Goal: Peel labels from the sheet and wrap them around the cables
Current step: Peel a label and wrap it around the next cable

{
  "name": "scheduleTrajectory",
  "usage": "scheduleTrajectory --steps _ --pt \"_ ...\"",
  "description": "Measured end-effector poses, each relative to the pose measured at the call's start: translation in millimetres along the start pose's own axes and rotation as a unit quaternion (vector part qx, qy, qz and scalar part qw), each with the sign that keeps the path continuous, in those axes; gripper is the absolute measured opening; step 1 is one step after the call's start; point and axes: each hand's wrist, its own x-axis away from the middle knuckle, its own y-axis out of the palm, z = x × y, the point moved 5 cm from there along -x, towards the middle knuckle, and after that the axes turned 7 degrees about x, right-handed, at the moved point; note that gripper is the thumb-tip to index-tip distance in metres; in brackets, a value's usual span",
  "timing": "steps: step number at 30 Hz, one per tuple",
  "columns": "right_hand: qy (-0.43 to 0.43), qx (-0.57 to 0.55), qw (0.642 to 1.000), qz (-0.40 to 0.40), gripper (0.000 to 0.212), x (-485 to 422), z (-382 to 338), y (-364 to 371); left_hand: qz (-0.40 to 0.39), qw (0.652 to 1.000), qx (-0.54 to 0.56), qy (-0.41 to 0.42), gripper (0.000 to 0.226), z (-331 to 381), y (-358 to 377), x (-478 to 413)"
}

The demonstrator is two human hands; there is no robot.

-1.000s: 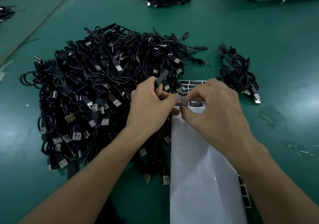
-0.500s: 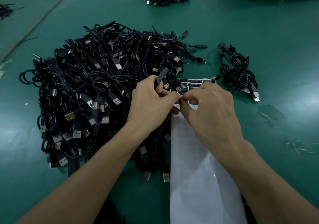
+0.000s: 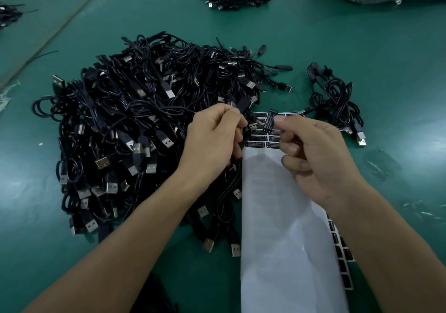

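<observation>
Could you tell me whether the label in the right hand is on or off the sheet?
Lifted: the right hand pinches the label, which stands up from the sheet; cannot tell if fully free.

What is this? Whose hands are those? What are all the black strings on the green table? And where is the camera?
There is no machine here. These are a person's two hands. The camera sits on the person's head and looks down, so you see what they see.

On the green table lies a big pile of black cables. A smaller bunch lies to the right. Under the right arm lies a long white sheet, with small black stickers, called labels, at its far end.

The left hand grips one cable at the edge of the pile. The right hand pinches one label that is lifted off the sheet. That sticker is meant to go round the cable.
</observation>
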Motion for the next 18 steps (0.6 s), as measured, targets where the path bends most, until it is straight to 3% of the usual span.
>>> scheduleTrajectory --steps 5,12,18 --pt "0.031 -0.051 0.998 -0.012 0.021 2 -1 3 -0.008 0.999 -0.013 0.048 0.025 11 3 1" --pt "-0.006 -0.077 0.996 -0.038 0.005 4 -4 11 -0.018 0.995 -0.055 0.080 0.021 13 5 2" --pt "-0.012 -0.083 0.995 -0.051 0.019 1 2 15 -0.071 0.993 -0.081 0.054 0.020 6 2 -4"
